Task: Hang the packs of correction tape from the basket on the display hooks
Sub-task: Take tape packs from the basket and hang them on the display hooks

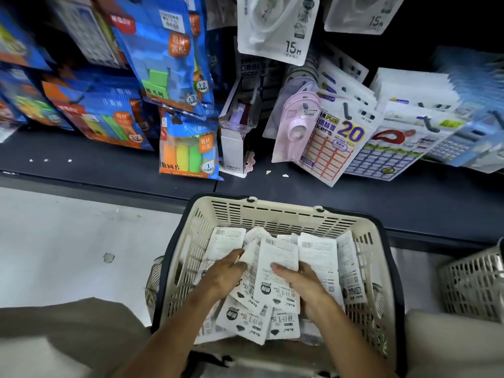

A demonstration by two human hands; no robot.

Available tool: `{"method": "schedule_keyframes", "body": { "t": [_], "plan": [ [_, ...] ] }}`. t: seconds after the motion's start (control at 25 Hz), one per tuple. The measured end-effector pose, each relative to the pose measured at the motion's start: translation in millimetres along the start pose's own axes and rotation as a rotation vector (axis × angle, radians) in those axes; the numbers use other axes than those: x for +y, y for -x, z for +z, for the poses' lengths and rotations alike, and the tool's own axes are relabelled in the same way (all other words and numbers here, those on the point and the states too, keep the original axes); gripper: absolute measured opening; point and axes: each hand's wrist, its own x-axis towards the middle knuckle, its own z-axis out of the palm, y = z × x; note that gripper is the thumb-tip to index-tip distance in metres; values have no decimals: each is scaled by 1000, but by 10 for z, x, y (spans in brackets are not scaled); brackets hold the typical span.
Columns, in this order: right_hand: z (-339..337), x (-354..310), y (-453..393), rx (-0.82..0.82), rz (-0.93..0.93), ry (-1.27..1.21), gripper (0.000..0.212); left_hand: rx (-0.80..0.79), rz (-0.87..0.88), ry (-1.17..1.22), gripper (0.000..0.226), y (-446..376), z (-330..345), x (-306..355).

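A cream plastic basket (272, 214) with a dark rim sits on the floor below me, filled with several white packs of correction tape (317, 252) lying mostly back side up. Both hands are down in the pile. My left hand (226, 271) rests on the packs with its fingers spread flat. My right hand (300, 282) grips the right edge of one pack (276, 266), thumb on top. Two white correction tape packs marked 15m (275, 25) hang on the display at the top. The hooks themselves are hidden behind them.
Blue packs of teaching aids (169, 50) hang at the left above a dark shelf (109, 170). Pink tape dispensers (294, 126) and sticker sheets (338, 143) hang at the right. A second pale basket (474, 282) stands at the right edge.
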Motion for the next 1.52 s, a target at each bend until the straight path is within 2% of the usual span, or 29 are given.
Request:
{"method": "schedule_keyframes", "body": {
  "t": [0.04, 0.12, 0.24, 0.32, 0.4, 0.48, 0.52, 0.56, 0.64, 0.72, 0.84, 0.96, 1.04, 1.12, 1.2, 1.32, 1.44, 1.52],
  "plan": [
    [-34, -6, 0, -46, 47, 5, 74, -42, 5, -27, 54, -4, -9, 4],
    [-55, 10, 5, -159, 123, -20, 65, -138, 63, -22, 40, -4, -14, 41],
    [-33, 24, -6, -219, 157, -143, 58, -246, 136, 172, 26, 56, -7, 179],
    [-95, -59, 11, -189, 105, -195, 62, -276, 93, 401, 39, 111, 10, 294],
    [-209, -201, 100, -159, 38, -222, 67, -313, 85, 486, 67, 196, 55, 423],
    [-291, -330, 262, -163, -28, -247, 66, -270, 107, 345, 108, 321, 82, 570],
    [-304, -396, 360, -157, -70, -269, 67, -257, 128, 273, 116, 388, 88, 642],
    [-303, -466, 473, -147, -124, -296, 72, -284, 157, 254, 111, 440, 106, 697],
    [-300, -647, 725, -149, -277, -309, 80, -381, 261, 293, 87, 586, 187, 837],
    [-298, -863, 999, -192, -424, -243, 83, -344, 342, 420, 82, 755, 214, 985],
    [-381, -1218, 1413, -217, -600, -54, 79, -243, 555, 501, 91, 990, 35, 1259],
    [-395, -1497, 1798, -294, -727, 288, 70, -206, 800, 381, 75, 1242, -311, 1539],
    [-345, -1607, 2006, -275, -801, 448, 62, -194, 872, 279, 74, 1436, -495, 1657],
    [-305, -1659, 2155, -199, -894, 462, 74, -252, 875, 245, 74, 1575, -608, 1706],
    [-268, -1668, 2192, -142, -906, 328, 90, -290, 860, 316, 70, 1661, -580, 1715],
    [-153, -1579, 2154, -99, -725, -37, 89, -138, 666, 612, 74, 1722, -404, 1696],
    [-93, -1444, 2158, -158, -560, -40, 87, -162, 378, 862, 58, 1733, -294, 1600],
    [-131, -1337, 2225, -151, -465, 15, 90, -171, 284, 1000, 44, 1717, -340, 1546]
  ]
}}
